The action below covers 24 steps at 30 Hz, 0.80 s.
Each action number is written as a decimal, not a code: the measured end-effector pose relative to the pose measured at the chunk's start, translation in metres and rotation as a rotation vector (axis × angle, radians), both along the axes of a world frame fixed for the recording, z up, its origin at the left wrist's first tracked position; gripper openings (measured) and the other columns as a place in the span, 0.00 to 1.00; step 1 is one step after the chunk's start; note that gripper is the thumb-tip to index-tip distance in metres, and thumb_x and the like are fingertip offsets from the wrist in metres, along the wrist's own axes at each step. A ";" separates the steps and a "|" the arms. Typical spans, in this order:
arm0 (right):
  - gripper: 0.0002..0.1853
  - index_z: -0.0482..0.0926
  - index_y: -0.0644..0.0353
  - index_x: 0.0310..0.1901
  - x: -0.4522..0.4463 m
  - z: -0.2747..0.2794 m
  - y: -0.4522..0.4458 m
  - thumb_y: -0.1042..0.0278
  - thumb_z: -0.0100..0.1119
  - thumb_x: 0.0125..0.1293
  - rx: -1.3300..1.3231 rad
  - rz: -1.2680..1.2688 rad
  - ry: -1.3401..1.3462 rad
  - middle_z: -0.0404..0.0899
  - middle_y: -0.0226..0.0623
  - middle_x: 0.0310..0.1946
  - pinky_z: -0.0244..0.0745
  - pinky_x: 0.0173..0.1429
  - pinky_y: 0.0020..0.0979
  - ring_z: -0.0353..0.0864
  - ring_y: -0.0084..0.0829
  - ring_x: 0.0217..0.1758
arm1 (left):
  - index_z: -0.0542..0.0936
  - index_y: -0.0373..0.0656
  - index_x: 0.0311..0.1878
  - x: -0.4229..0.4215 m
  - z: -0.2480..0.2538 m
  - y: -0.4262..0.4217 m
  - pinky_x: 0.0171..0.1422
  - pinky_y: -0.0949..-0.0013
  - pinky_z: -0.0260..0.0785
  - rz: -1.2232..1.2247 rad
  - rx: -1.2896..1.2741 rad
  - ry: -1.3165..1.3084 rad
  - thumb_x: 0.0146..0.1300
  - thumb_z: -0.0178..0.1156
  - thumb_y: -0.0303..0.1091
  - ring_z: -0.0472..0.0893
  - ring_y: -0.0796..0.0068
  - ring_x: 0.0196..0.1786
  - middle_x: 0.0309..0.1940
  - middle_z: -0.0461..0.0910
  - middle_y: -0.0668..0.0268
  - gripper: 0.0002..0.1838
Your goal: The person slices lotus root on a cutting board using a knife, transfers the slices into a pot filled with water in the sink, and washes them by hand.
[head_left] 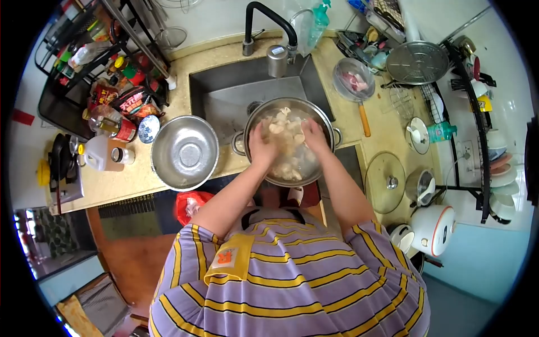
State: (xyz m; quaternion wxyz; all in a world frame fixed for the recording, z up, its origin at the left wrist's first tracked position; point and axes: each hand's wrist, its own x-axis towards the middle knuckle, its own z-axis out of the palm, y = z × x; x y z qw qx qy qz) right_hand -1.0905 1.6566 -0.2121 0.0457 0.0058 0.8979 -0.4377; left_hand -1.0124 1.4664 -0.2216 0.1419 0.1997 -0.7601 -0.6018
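Note:
A wide two-handled steel pot [240, 147] straddles the front edge of the sink, holding cloudy water and several pale pieces of meat [289, 168]. Both hands reach into it from the near side. My left hand [262, 144] is at the left of the pot, its fingers apart and partly hidden among the pieces. Opposite it, my right hand [315, 137] reaches in at the right, fingers stretched out beside the meat. More pale pieces lie between the two hands. What the fingertips touch under the water is hard to make out.
A metal basin [186, 151] stands on the counter at left, near bottles and a rack. Behind the pot are the sink [224, 92] and black faucet [268, 7]. At right sit a bowl of meat [343, 90], a glass lid [377, 188] and a rice cooker [429, 227].

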 end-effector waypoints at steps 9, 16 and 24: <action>0.24 0.77 0.47 0.66 -0.025 0.000 -0.080 0.46 0.56 0.74 -0.244 0.275 -0.138 0.86 0.39 0.47 0.75 0.56 0.33 0.84 0.37 0.50 | 0.74 0.41 0.68 -0.038 0.040 0.016 0.65 0.64 0.69 0.207 0.773 -0.014 0.76 0.50 0.62 0.77 0.68 0.61 0.61 0.77 0.62 0.34; 0.24 0.78 0.56 0.61 0.042 0.024 -0.077 0.50 0.62 0.70 -0.128 0.246 0.224 0.76 0.48 0.56 0.68 0.66 0.39 0.73 0.45 0.62 | 0.81 0.50 0.45 -0.053 0.005 0.012 0.48 0.62 0.80 -0.099 1.371 -0.022 0.75 0.49 0.63 0.85 0.65 0.40 0.37 0.84 0.65 0.26; 0.20 0.77 0.39 0.65 0.020 0.041 -0.055 0.49 0.49 0.76 0.223 0.407 0.134 0.68 0.47 0.70 0.52 0.78 0.57 0.62 0.54 0.75 | 0.71 0.45 0.70 -0.003 0.061 0.044 0.61 0.63 0.74 0.037 1.037 -0.299 0.78 0.48 0.41 0.78 0.62 0.59 0.58 0.78 0.60 0.22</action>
